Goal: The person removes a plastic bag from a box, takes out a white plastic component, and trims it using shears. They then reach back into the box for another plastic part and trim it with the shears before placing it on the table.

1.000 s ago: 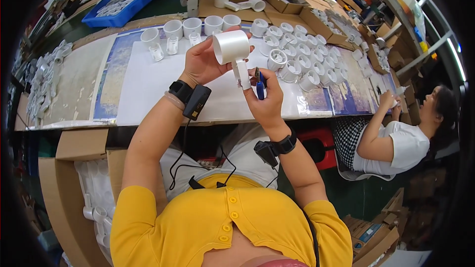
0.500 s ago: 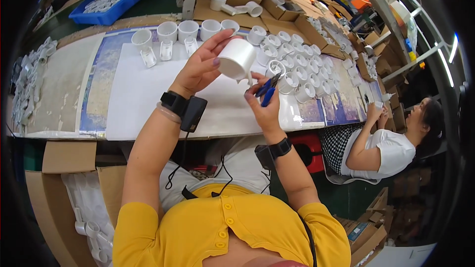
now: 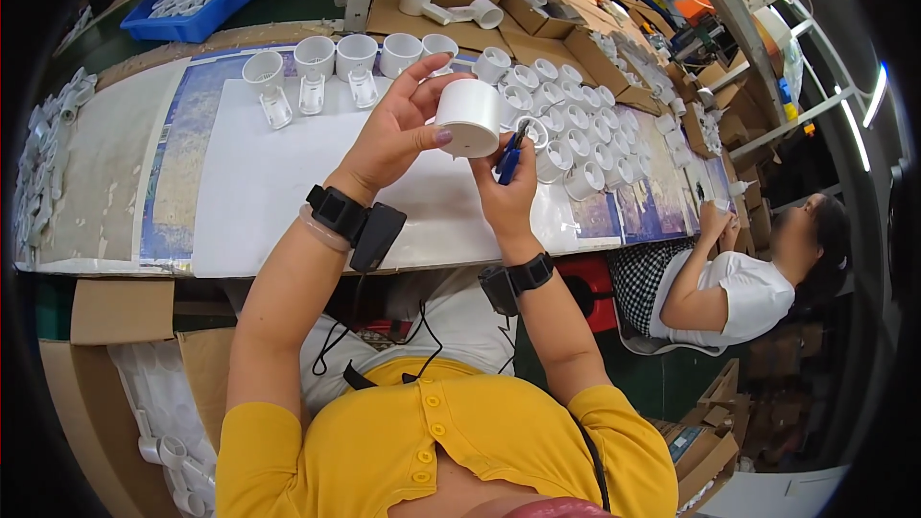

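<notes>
My left hand (image 3: 403, 129) grips a white plastic cup (image 3: 468, 113) over the table, thumb low on its side and fingers behind it. The cup's flat end faces down and toward me, with a small mark on it. In my right hand (image 3: 508, 194) is a pair of blue-handled nippers (image 3: 511, 159), its dark jaws pointing up. The right fingertips reach the cup's lower right edge; the cup hides some of them. Behind the cup stands a row of white cups (image 3: 315, 56), several with a bracket-like arm lying in front.
Many white cups (image 3: 576, 142) stand grouped at right on the table. A white sheet (image 3: 288, 201) covers the middle. A blue tray (image 3: 197, 27) of small parts lies far left, with loose parts (image 3: 58, 149) below it. A co-worker (image 3: 715, 288) sits at right. An open carton (image 3: 91, 422) stands lower left.
The cup has turned more upright in my left hand, and the small tab at its lower right is hidden. The nippers have swung upright, and my right hand sits closer below the cup.
</notes>
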A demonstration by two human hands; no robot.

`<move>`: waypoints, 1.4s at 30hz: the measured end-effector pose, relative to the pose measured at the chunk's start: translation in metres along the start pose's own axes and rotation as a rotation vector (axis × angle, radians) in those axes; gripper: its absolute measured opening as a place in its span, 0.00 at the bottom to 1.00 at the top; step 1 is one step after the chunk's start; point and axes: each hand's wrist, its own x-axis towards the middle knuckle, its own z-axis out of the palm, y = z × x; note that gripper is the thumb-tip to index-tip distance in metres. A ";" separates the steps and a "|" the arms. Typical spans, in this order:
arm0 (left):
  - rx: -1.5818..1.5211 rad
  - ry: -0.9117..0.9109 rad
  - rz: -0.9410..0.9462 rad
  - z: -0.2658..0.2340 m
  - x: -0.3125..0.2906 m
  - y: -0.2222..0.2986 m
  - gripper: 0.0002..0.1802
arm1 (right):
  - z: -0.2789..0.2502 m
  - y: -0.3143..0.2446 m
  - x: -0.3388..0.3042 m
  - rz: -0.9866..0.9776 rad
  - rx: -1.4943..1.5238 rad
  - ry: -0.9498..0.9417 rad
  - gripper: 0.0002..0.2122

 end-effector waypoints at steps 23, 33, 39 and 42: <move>0.037 0.165 -0.215 -0.002 0.003 -0.011 0.35 | -0.013 0.001 0.002 0.724 0.853 -0.159 0.10; 0.011 0.318 -0.252 -0.009 0.004 -0.017 0.31 | -0.011 -0.014 0.001 0.538 0.594 -0.197 0.12; 0.005 0.319 -0.301 -0.012 0.007 -0.018 0.28 | -0.006 -0.033 0.005 0.526 0.442 -0.133 0.14; -0.037 0.273 -0.325 -0.009 0.007 -0.016 0.29 | -0.008 -0.037 0.003 0.493 0.483 -0.125 0.15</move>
